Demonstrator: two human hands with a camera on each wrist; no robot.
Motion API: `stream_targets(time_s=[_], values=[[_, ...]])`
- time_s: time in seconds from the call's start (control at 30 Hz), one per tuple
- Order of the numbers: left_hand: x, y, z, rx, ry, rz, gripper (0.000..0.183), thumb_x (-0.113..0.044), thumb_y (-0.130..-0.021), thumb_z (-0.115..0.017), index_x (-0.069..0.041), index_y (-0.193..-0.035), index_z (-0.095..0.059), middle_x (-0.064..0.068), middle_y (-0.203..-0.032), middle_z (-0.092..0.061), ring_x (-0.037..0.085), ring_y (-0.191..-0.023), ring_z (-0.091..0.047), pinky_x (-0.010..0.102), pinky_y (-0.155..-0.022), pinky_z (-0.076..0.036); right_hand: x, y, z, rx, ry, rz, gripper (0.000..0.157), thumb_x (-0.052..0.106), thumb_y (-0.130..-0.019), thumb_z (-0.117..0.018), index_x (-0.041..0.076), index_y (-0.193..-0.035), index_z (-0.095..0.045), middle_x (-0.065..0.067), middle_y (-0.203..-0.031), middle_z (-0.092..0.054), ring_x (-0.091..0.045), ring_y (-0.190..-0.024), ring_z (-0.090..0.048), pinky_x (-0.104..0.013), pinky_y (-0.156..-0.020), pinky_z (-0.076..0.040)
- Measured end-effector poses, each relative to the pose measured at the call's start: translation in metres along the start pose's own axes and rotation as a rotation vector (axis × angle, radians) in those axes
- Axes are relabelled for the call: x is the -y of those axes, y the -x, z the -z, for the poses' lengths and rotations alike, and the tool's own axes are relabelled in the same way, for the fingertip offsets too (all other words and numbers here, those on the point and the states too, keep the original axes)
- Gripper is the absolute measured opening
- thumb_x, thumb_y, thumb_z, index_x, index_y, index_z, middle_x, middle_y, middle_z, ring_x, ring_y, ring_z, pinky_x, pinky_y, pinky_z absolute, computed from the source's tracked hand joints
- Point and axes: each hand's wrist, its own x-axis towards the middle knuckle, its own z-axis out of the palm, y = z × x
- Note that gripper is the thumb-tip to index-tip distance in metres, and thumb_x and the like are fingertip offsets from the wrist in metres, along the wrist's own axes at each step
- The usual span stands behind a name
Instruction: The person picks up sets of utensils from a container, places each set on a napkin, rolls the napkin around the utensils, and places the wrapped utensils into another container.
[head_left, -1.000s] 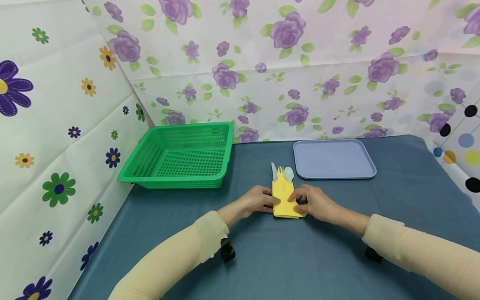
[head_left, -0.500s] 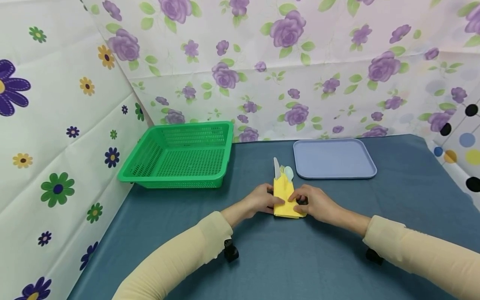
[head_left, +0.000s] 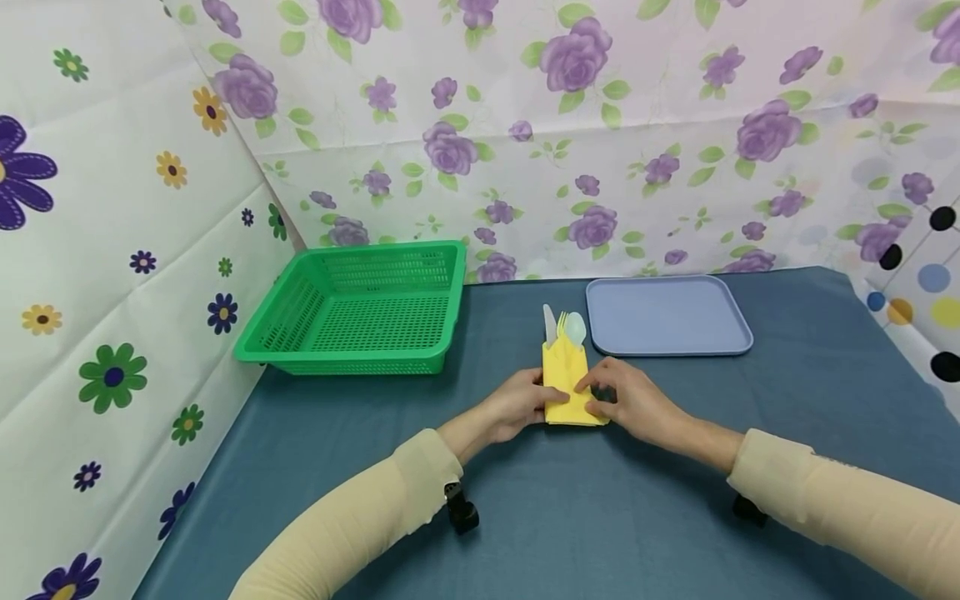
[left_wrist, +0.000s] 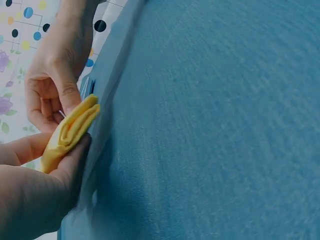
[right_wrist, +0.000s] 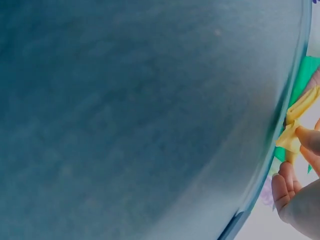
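A folded yellow napkin (head_left: 564,367) forms a pocket in front of me, with a knife (head_left: 550,327), a yellow fork (head_left: 562,323) and a pale spoon (head_left: 575,328) sticking out of its far end. My left hand (head_left: 516,403) grips the pocket's left side, thumb on top and fingers beneath. At the right side, my right hand (head_left: 636,402) pinches the cloth between thumb and index finger. The left wrist view shows the napkin's layered near end (left_wrist: 77,125) resting in the left hand. A loose yellow corner (right_wrist: 289,137) lies at the right thumb in the right wrist view.
A green perforated basket (head_left: 442,365) stands at the back left. To the right of the cutlery lies a blue-grey tray (head_left: 667,317). Flowered sheets (head_left: 517,167) rise behind and at the left of the blue-covered table (head_left: 600,533).
The knife slid farther out of the pocket first. Then the napkin with all its cutlery shifted slightly away from me, both hands moving with it; the left thumb now reaches farther over the cloth.
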Motion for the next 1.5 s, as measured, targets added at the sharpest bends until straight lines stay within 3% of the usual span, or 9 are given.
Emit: stream_targets(time_s=[0.3, 0.7, 0.93, 1.27, 1.5], values=[[0.000, -0.002, 0.001, 0.037, 0.083, -0.068, 0.046, -0.005, -0.102, -0.062, -0.001, -0.146, -0.049, 0.013, -0.133, -0.064, 0.026, -0.122, -0.065, 0.042, -0.103, -0.055, 0.009, -0.004, 0.006, -0.055, 0.117, 0.102, 0.027, 0.003, -0.089, -0.083, 0.013, -0.112, -0.076, -0.003, -0.106, -0.059, -0.025, -0.094, -0.056, -0.039, -0.077, -0.051], [0.003, -0.004, 0.004, 0.047, 0.112, -0.147, 0.045, -0.012, -0.106, -0.062, -0.006, -0.148, -0.045, 0.014, -0.135, -0.062, 0.027, -0.122, -0.065, 0.041, -0.098, -0.058, 0.011, -0.006, 0.007, -0.149, 0.220, 0.254, 0.033, -0.003, -0.085, -0.084, 0.014, -0.111, -0.074, -0.004, -0.105, -0.058, -0.018, -0.093, -0.051, -0.036, -0.075, -0.050], [-0.002, -0.005, 0.004, 0.046, 0.081, -0.191, 0.047, -0.010, -0.105, -0.064, -0.004, -0.148, -0.045, 0.015, -0.135, -0.062, 0.027, -0.120, -0.066, 0.041, -0.098, -0.058, 0.013, -0.008, 0.011, -0.162, 0.203, 0.261, 0.034, -0.003, -0.084, -0.085, 0.013, -0.112, -0.073, -0.004, -0.107, -0.057, -0.019, -0.096, -0.052, -0.037, -0.078, -0.053], [-0.005, -0.008, 0.011, 0.022, -0.029, -0.266, 0.051, -0.006, -0.099, -0.072, -0.003, -0.144, -0.050, 0.015, -0.126, -0.067, 0.021, -0.105, -0.072, 0.038, -0.090, -0.062, 0.016, -0.008, 0.013, -0.184, 0.170, 0.243, 0.036, -0.003, -0.083, -0.085, 0.013, -0.113, -0.072, -0.004, -0.110, -0.056, -0.021, -0.099, -0.054, -0.038, -0.080, -0.054], [-0.005, -0.009, 0.011, -0.004, -0.045, -0.290, 0.047, -0.006, -0.096, -0.075, -0.002, -0.138, -0.055, 0.013, -0.117, -0.072, 0.020, -0.097, -0.074, 0.035, -0.083, -0.063, 0.014, -0.008, 0.013, -0.171, 0.102, 0.232, 0.037, -0.005, -0.084, -0.084, 0.012, -0.114, -0.072, -0.006, -0.112, -0.057, -0.028, -0.101, -0.059, -0.045, -0.081, -0.057]])
